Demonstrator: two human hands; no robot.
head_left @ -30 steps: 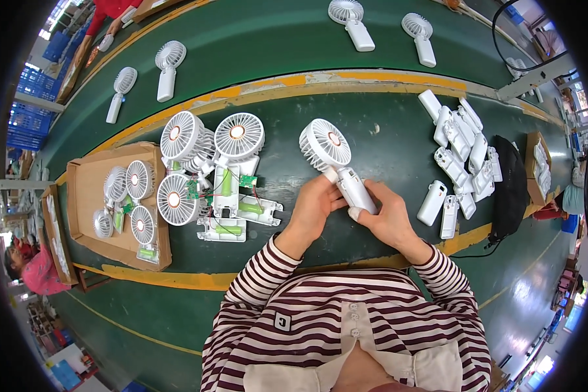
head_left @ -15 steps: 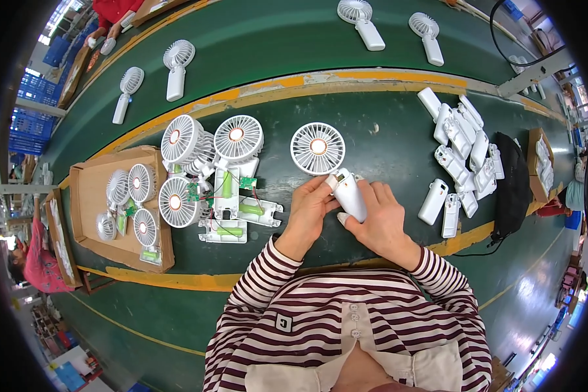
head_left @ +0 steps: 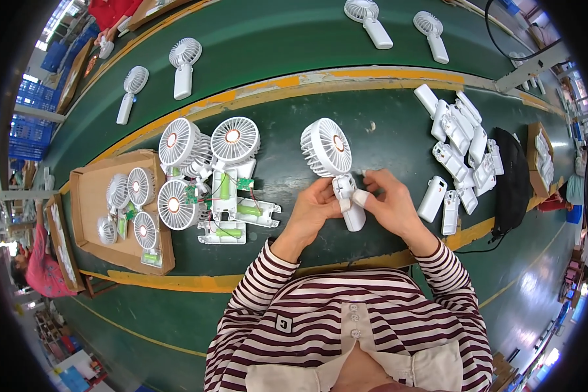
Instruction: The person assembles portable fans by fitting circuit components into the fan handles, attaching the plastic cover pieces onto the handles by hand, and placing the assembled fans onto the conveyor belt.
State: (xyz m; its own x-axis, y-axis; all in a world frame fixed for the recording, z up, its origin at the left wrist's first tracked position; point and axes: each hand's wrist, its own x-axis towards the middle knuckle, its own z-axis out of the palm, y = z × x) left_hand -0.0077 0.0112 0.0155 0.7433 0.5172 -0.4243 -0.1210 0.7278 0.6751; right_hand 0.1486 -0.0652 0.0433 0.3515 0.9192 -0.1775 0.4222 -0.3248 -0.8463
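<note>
Occupying the middle of the table: one fan, head to the far side, handle gripped by the left hand and touched by the thumb of the right hand; whether the right fingers are closed cannot be told. Left: opened fans, grouped beside a carton. Right: covers, heaped. Far: further fans, set on the belt.

Fans are lying on your left, box sitting beyond; covers lying right, bag beyond.

held fan: smooth plastic | tray: matt cardboard | shirt: matt cloth
</note>
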